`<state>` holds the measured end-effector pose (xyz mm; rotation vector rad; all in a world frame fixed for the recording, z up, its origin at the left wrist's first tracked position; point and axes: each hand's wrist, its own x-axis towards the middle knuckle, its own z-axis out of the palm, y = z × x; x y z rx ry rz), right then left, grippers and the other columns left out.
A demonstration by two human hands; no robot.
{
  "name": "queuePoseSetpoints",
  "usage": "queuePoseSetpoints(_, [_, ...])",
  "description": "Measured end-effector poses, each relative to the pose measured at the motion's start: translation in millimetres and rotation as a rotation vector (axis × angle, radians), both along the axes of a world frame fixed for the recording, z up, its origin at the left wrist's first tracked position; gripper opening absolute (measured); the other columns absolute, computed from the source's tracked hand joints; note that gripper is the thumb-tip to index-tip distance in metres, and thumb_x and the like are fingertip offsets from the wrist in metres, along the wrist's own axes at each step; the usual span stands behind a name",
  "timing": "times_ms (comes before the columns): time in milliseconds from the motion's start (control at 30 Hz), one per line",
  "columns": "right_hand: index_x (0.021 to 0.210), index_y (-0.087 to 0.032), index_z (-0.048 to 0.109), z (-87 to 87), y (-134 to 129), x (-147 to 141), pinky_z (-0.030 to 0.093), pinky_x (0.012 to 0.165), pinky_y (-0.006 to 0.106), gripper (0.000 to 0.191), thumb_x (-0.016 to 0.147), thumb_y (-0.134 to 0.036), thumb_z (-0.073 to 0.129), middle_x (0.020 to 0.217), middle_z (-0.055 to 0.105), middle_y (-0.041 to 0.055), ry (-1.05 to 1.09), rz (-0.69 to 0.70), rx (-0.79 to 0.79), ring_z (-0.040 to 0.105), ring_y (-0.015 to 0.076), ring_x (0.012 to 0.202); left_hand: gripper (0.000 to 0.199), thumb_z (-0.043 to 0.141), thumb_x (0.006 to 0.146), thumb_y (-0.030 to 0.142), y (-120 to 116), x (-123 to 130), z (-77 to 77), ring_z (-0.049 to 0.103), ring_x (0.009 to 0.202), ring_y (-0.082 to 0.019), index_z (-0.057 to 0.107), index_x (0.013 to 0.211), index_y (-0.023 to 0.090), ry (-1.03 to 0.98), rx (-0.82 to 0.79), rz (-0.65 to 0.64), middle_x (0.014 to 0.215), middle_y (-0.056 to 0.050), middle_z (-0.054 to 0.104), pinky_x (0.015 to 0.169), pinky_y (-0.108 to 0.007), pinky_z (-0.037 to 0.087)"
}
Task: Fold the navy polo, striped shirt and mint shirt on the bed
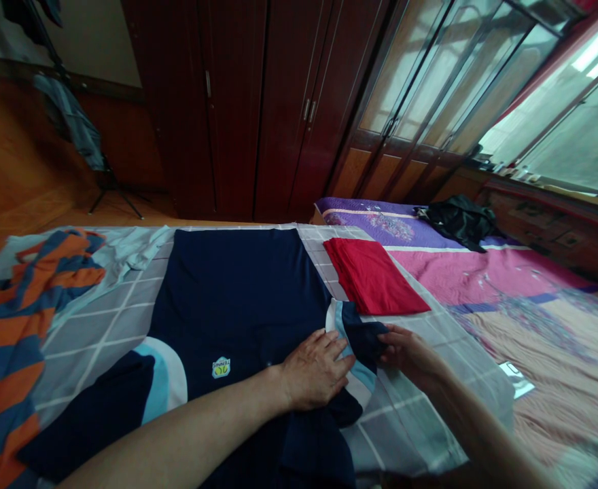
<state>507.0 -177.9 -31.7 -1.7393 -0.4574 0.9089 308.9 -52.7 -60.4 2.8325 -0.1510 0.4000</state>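
A navy shirt [238, 285] with light blue and white bands on its sleeves lies spread on a grey checked cloth [105, 326]. My left hand [317, 369] rests on the shirt beside the banded part of the right sleeve, palm down, fingers spread. At the outer end of that sleeve, my right hand [406, 350] pinches the navy fabric between thumb and fingers. The sleeve is partly folded between the two hands. The other sleeve stretches out toward the lower left, partly behind my left forearm.
Folded red cloth [375, 275] lies just beyond the right sleeve. An orange and grey striped garment [13, 326] is heaped at left. A bed [462, 272] holding a black garment [459, 219] stands at right, dark wardrobes [289, 109] behind.
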Motion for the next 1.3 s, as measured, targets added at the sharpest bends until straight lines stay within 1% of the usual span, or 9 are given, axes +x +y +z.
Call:
queuePoseSetpoints(100, [0.085, -0.016, 0.060, 2.2, 11, -3, 0.048, 0.056, 0.030, 0.032, 0.057, -0.030, 0.066, 0.072, 0.065, 0.0041, -0.200, -0.109, 0.058, 0.061, 0.0179, 0.061, 0.036, 0.048, 0.090, 0.027, 3, 2, 3.8, 0.041, 0.128, -0.028, 0.049, 0.124, 0.014, 0.023, -0.231, -0.001, 0.133, -0.015, 0.049, 0.108, -0.044, 0.032])
queuePoseSetpoints(167, [0.090, -0.018, 0.061, 7.9, 19, -17, 0.050, 0.062, 0.031, 0.032, 0.060, -0.028, 0.064, 0.076, 0.066, 0.0034, -0.429, -0.094, 0.106, 0.061, 0.0182, 0.067, 0.034, 0.048, 0.089, 0.022, 8, 6, 5.8, 0.048, 0.122, -0.024, 0.048, 0.123, 0.016, 0.007, -0.579, 0.083, 0.128, -0.012, 0.054, 0.105, -0.040, 0.036])
queuePoseSetpoints(267, [0.102, -0.019, 0.062, 14.3, 27, -55, 0.051, 0.074, 0.035, 0.031, 0.073, -0.017, 0.053, 0.089, 0.066, 0.0066, -1.074, 0.271, 0.190, 0.061, 0.0202, 0.081, 0.030, 0.040, 0.091, 0.022, 22, 15, 6.3, 0.059, 0.107, -0.020, 0.044, 0.120, 0.016, -0.073, -1.192, 0.329, 0.119, -0.012, 0.059, 0.093, -0.035, 0.047])
queuePoseSetpoints(367, [0.122, -0.018, 0.054, 8.6, 21, -90, 0.050, 0.085, 0.039, 0.047, 0.079, -0.006, 0.041, 0.110, 0.063, 0.0106, -1.443, 0.696, 0.254, 0.058, 0.0220, 0.101, 0.030, 0.036, 0.094, 0.027, 40, 20, 4.0, 0.063, 0.098, -0.020, 0.040, 0.121, 0.014, -0.141, -1.457, 0.533, 0.117, -0.016, 0.056, 0.077, -0.032, 0.053])
queuePoseSetpoints(533, [0.131, -0.016, 0.045, -17.6, -5, -91, 0.050, 0.091, 0.043, 0.052, 0.081, -0.005, 0.043, 0.125, 0.054, 0.0138, -1.593, 0.594, 0.154, 0.049, 0.0252, 0.117, 0.038, 0.053, 0.087, 0.028, 55, 18, -1.4, 0.062, 0.091, -0.018, 0.044, 0.121, 0.016, -0.216, -1.291, 0.580, 0.116, -0.013, 0.057, 0.076, -0.031, 0.051])
queuePoseSetpoints(767, [0.113, -0.014, 0.055, -28.9, -26, -62, 0.054, 0.071, 0.036, 0.032, 0.083, -0.011, 0.047, 0.100, 0.058, 0.0121, -1.564, 0.414, 0.044, 0.057, 0.0227, 0.088, 0.063, 0.064, 0.077, 0.039, 49, 25, 8.4, 0.062, 0.090, -0.021, 0.040, 0.131, 0.016, -0.070, -0.834, 0.642, 0.115, -0.011, 0.060, 0.082, -0.034, 0.048])
queuePoseSetpoints(900, [0.094, -0.017, 0.061, -27.4, -29, -63, 0.052, 0.065, 0.034, 0.021, 0.083, -0.009, 0.045, 0.091, 0.058, 0.0091, -1.547, 0.402, 0.034, 0.056, 0.0212, 0.081, 0.054, 0.059, 0.076, 0.027, 53, 33, 15.4, 0.064, 0.090, -0.025, 0.045, 0.128, 0.020, 0.059, -0.640, 0.716, 0.097, -0.007, 0.067, 0.078, -0.035, 0.048])
queuePoseSetpoints(1067, [0.088, -0.019, 0.060, -22.6, -33, -67, 0.048, 0.063, 0.033, 0.019, 0.085, -0.010, 0.043, 0.086, 0.057, 0.0067, -1.475, 0.450, -0.006, 0.055, 0.0189, 0.076, 0.049, 0.053, 0.071, 0.011, 71, 26, 11.1, 0.065, 0.083, -0.021, 0.053, 0.119, 0.023, 0.083, -0.610, 0.687, 0.088, -0.002, 0.069, 0.074, -0.029, 0.046])
queuePoseSetpoints(1300, [0.091, -0.020, 0.059, -26.7, -37, -66, 0.048, 0.068, 0.033, 0.016, 0.086, -0.013, 0.045, 0.099, 0.058, 0.0088, -1.491, 0.391, 0.031, 0.057, 0.0196, 0.083, 0.040, 0.055, 0.079, 0.029, 67, 23, 9.3, 0.065, 0.086, -0.019, 0.053, 0.119, 0.025, 0.052, -0.600, 0.647, 0.091, 0.001, 0.070, 0.071, -0.025, 0.046])
